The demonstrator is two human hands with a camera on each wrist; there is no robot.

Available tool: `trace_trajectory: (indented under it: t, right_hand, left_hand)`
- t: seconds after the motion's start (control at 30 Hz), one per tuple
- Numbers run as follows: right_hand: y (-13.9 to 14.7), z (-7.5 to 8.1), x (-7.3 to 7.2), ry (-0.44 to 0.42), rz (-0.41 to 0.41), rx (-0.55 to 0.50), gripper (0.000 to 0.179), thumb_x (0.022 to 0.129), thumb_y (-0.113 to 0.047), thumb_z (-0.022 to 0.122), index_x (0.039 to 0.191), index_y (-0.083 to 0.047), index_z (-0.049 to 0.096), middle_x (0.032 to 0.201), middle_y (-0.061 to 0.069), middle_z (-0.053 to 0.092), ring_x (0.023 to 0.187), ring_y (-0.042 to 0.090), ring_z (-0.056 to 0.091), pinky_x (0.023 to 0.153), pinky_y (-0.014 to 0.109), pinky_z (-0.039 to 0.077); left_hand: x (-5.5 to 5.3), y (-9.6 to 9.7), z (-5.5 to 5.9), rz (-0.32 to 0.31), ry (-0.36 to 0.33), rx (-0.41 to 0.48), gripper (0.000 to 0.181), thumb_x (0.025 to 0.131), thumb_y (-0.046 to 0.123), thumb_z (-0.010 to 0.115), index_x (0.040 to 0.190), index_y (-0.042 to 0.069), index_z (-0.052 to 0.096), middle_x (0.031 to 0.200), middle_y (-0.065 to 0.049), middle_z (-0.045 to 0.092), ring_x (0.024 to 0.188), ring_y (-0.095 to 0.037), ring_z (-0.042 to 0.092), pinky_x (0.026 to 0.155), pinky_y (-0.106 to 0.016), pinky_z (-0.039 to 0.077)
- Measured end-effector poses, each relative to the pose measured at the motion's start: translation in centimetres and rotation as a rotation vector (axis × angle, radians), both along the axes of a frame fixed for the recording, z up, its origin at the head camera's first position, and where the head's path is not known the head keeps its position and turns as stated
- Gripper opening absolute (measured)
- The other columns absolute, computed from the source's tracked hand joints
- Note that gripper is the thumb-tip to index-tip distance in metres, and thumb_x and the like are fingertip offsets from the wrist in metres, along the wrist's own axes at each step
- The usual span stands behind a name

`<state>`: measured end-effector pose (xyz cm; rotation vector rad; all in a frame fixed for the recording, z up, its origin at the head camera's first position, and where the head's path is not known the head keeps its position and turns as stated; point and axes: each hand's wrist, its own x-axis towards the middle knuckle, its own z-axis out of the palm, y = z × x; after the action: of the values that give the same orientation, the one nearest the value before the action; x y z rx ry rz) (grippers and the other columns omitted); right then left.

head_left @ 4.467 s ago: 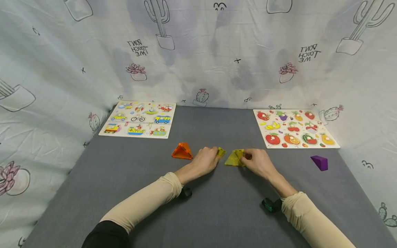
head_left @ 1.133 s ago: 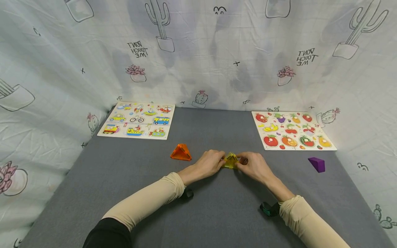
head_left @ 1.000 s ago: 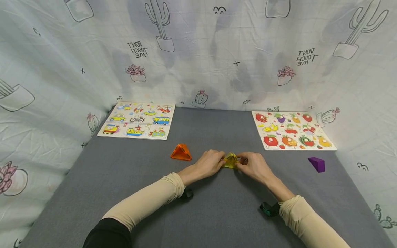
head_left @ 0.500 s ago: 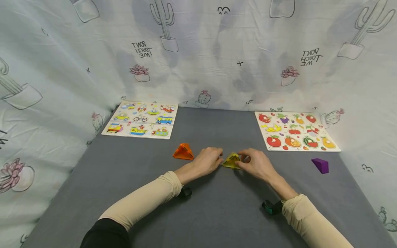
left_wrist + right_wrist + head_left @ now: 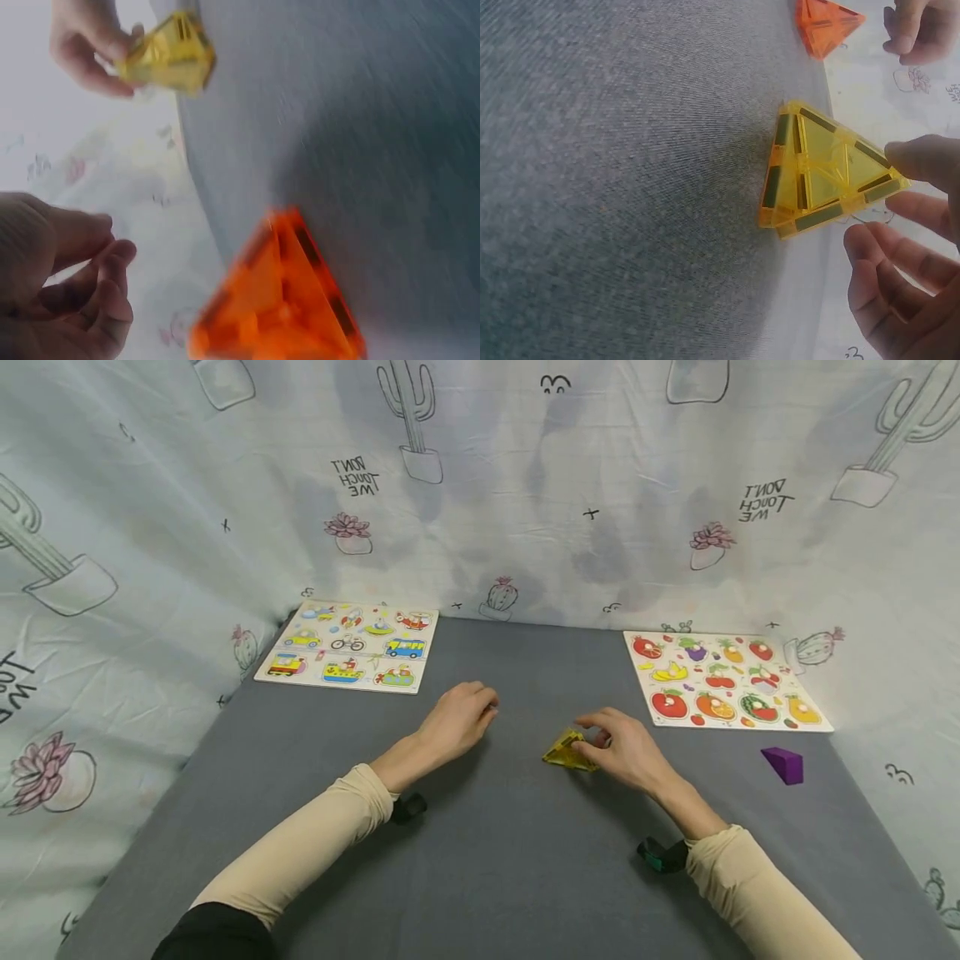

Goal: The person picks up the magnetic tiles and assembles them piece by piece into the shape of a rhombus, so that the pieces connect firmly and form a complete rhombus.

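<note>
Right hand: thumb and forefinger pinch the yellow pyramid by one corner, near the middle of the bench; contact with the surface cannot be confirmed. Left hand: fingers loosely curled, gripping nothing. Orange pyramid: on the bench, near the left hand (out of sight in the head view, shown by both wrist views). Purple block: to the right, well apart from both hands. Vehicle board lies far left; fruit board, far right.
</note>
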<state>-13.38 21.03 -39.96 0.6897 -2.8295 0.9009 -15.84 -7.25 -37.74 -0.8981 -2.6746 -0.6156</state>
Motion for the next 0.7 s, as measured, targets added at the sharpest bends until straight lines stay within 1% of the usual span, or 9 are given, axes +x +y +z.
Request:
trace_trajectory:
  t: [0.13, 0.23, 0.33, 0.43, 0.53, 0.6, 0.7]
  right_hand:
    - [0.0, -0.1, -0.2, 0.011, 0.033, -0.024, 0.032, 0.088, -0.022, 0.074, 0.116, -0.006, 0.071, 0.108, 0.009, 0.069, 0.076, 0.01, 0.058, 0.061, 0.023, 0.046]
    - [0.1, -0.2, -0.2, 0.016, 0.038, -0.035, 0.029, 0.089, -0.02, 0.072, 0.115, -0.006, 0.072, 0.108, 0.008, 0.069, 0.075, 0.009, 0.058, 0.06, 0.023, 0.045]
    - [0.1, -0.1, -0.2, 0.022, 0.036, -0.037, 0.027, 0.09, -0.018, 0.071, 0.113, -0.006, 0.072, 0.108, 0.007, 0.07, 0.074, 0.008, 0.058, 0.061, 0.023, 0.046]
    - [0.1, -0.2, -0.3, 0.028, 0.036, -0.035, 0.023, 0.091, -0.017, 0.07, 0.11, -0.006, 0.074, 0.106, 0.006, 0.071, 0.072, 0.006, 0.057, 0.061, 0.022, 0.046]
    - [0.1, -0.3, -0.4, 0.038, 0.043, -0.035, 0.02, 0.091, -0.016, 0.07, 0.107, -0.006, 0.075, 0.104, 0.006, 0.072, 0.071, 0.005, 0.056, 0.062, 0.022, 0.047]
    - [0.2, -0.5, -0.4, 0.045, 0.046, -0.036, 0.02, 0.091, -0.016, 0.07, 0.107, -0.006, 0.075, 0.103, 0.006, 0.073, 0.071, 0.004, 0.057, 0.062, 0.022, 0.048]
    - [0.3, -0.6, -0.4, 0.057, 0.056, -0.041, 0.021, 0.091, -0.016, 0.07, 0.109, -0.006, 0.074, 0.104, 0.006, 0.072, 0.071, 0.003, 0.055, 0.062, 0.022, 0.047]
  left_hand:
    - [-0.3, -1.9, 0.2, 0.034, -0.006, 0.006, 0.011, 0.092, 0.008, 0.067, 0.099, 0.002, 0.072, 0.09, -0.008, 0.066, 0.081, -0.021, 0.061, 0.073, -0.033, 0.051]
    - [-0.7, -3.0, 0.3, 0.068, -0.018, -0.002, 0.015, 0.092, 0.01, 0.067, 0.103, 0.001, 0.072, 0.094, -0.01, 0.065, 0.083, -0.022, 0.059, 0.073, -0.033, 0.05]
    - [-1.0, -3.9, 0.2, 0.089, -0.049, -0.011, 0.021, 0.093, 0.014, 0.067, 0.109, 0.0, 0.071, 0.1, -0.012, 0.065, 0.085, -0.022, 0.059, 0.074, -0.033, 0.05]
    - [-1.1, -4.5, 0.0, 0.092, -0.105, -0.015, 0.025, 0.094, 0.015, 0.066, 0.113, -0.001, 0.07, 0.105, -0.012, 0.065, 0.087, -0.022, 0.061, 0.075, -0.034, 0.052]
    - [-1.2, -4.9, -0.2, 0.082, -0.155, -0.01, 0.025, 0.094, 0.014, 0.065, 0.113, -0.001, 0.071, 0.106, -0.013, 0.067, 0.091, -0.024, 0.064, 0.079, -0.036, 0.054]
    - [-1.2, -5.0, -0.3, 0.072, -0.163, -0.002, 0.022, 0.094, 0.013, 0.065, 0.11, -0.001, 0.072, 0.105, -0.013, 0.068, 0.093, -0.026, 0.065, 0.082, -0.038, 0.054]
    - [-1.4, -5.0, -0.5, 0.06, -0.148, 0.008, 0.018, 0.093, 0.01, 0.066, 0.106, 0.0, 0.074, 0.101, -0.012, 0.07, 0.094, -0.027, 0.066, 0.085, -0.04, 0.054]
